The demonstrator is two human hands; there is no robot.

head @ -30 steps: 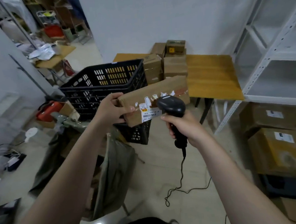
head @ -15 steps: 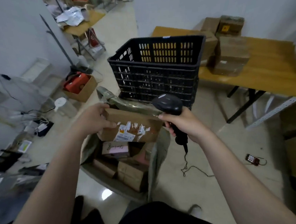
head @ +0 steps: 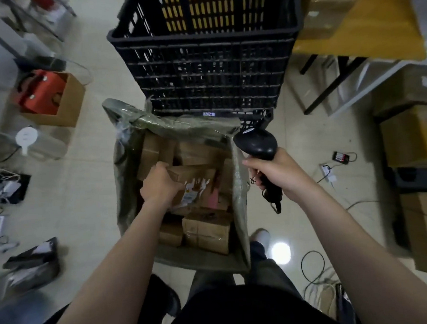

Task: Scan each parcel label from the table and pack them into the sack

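A grey-green sack point(head: 122, 168) stands open on the floor in front of me, holding several brown cardboard parcels. My left hand point(head: 159, 185) reaches down into it and grips a long brown parcel point(head: 196, 180) with a white label, low among the others. My right hand point(head: 276, 172) grips the handle of a black barcode scanner point(head: 255, 143) just outside the sack's right edge, its cable hanging below. A corner of the wooden table point(head: 385, 36) with more parcels point(head: 325, 9) shows at the top right.
A black plastic crate point(head: 205, 61) stands right behind the sack. Stacked cartons point(head: 417, 135) line the right side under a shelf. A box with a red item point(head: 48, 97), cables and loose gear lie on the floor at left. My legs are below the sack.
My view tipped from the table down to the sack. My left hand carried the parcel from beside the scanner down into the sack; my right hand with the scanner moved to the right.
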